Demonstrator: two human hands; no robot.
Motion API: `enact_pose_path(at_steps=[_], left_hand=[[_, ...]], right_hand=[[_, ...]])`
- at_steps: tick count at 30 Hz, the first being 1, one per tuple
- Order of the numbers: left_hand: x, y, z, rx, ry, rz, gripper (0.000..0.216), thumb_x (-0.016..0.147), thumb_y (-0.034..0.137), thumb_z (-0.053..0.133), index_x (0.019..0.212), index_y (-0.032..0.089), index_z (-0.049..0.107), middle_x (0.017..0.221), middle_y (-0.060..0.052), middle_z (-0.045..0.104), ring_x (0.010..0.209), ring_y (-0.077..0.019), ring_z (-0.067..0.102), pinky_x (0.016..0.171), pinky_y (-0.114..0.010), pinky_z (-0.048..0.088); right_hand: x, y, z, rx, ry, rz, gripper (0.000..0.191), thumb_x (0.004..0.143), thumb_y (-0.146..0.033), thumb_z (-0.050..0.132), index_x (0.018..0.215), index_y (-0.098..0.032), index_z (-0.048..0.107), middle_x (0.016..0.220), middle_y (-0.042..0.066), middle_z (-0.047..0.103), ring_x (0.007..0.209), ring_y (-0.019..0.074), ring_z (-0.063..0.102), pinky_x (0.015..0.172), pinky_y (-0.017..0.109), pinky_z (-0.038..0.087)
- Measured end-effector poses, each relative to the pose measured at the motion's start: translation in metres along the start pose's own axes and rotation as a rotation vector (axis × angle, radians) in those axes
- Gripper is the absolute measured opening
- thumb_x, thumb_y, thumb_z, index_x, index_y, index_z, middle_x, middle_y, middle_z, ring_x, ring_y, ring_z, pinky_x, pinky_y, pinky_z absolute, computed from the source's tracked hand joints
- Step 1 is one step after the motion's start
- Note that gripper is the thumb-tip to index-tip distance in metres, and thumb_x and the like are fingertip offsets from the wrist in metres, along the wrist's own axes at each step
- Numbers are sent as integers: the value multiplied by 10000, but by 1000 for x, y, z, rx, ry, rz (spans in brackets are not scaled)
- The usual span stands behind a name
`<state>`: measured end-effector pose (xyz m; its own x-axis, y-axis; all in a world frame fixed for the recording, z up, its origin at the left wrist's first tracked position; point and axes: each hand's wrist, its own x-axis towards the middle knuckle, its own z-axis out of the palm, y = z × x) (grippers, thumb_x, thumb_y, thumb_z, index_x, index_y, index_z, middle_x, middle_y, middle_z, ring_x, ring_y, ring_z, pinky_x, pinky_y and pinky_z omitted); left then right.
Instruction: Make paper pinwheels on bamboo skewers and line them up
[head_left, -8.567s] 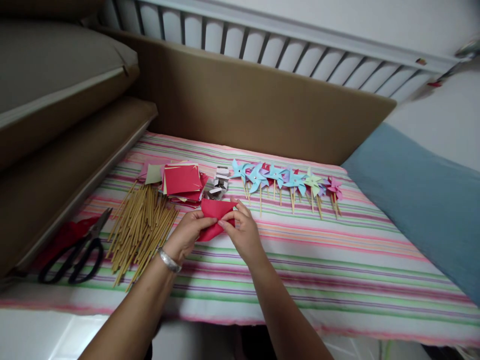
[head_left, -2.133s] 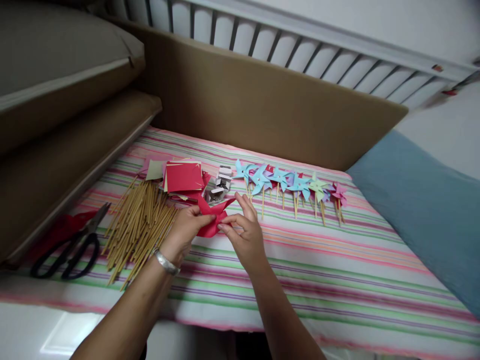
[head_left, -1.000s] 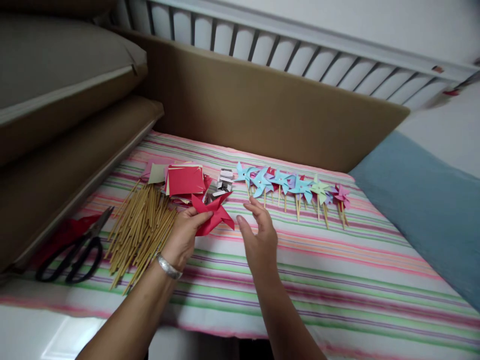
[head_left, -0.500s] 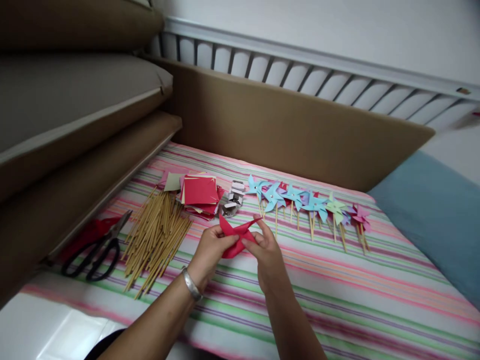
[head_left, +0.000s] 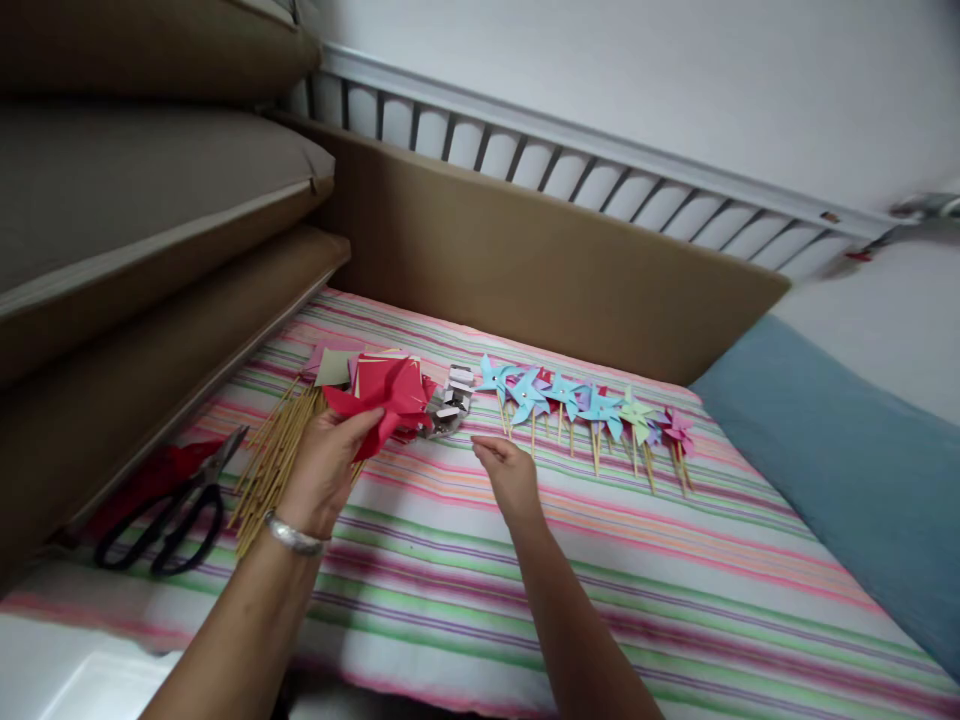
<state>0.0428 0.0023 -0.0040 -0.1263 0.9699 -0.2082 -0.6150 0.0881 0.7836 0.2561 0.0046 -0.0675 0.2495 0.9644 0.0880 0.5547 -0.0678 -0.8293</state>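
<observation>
My left hand pinches a red paper pinwheel with the thumb on top, its blades spread out. It hangs over the stack of coloured paper squares and the bundle of thin wooden sticks. My right hand is apart from it, thumb and fingertips pressed together; whether anything tiny is between them I cannot make out. Just beyond these fingertips lies a clear bag with small silvery and white pieces, too small to name. A silver bangle circles my left wrist.
Black-handled scissors lie at the left beside a red bag. Several finished pinwheels on sticks form a row at the right. A striped cloth covers the surface. Brown cardboard stands behind, and stacked cushion-like slabs rise at the left.
Both hands held the red paper before. The right hand has let go and moved apart, while the left has carried the paper leftward and up over the squares. The view has shifted slightly.
</observation>
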Motion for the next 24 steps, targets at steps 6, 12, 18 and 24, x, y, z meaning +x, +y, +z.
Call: enact_pose_path(at_steps=[6,12,18,24], left_hand=[[-1,12,-15,12,18,18,346,497,164,792,831,114,715,778,-54,734,718,-175,670,688,-266,520],[5,10,-25,-4,-9,-72,242,521,150,778,749,105,709,686,-47,726,607,-129,645,617,-216,499],[6,11,-29,-11,-26,-59,267,544,155,767,802,112,709,780,-68,741,691,-162,669,662,-249,518],[6,11,-30,-14,-33,-65,267,536,154,775,787,99,704,724,-60,735,625,-147,662,602,-223,517]], right_hand=[[50,-17,40,-399,-157,71,127,745,-209,595,741,-206,722,844,53,727,894,241,652,787,316,462],[80,-33,69,-695,-245,254,215,847,-331,576,928,-143,643,1010,78,659,953,199,611,845,401,473],[84,-33,79,-774,-283,284,256,877,-347,542,1022,-146,604,1084,72,618,983,194,593,867,416,476],[84,-31,59,-671,-255,238,242,855,-355,561,958,-149,635,1007,69,660,923,190,622,810,378,487]])
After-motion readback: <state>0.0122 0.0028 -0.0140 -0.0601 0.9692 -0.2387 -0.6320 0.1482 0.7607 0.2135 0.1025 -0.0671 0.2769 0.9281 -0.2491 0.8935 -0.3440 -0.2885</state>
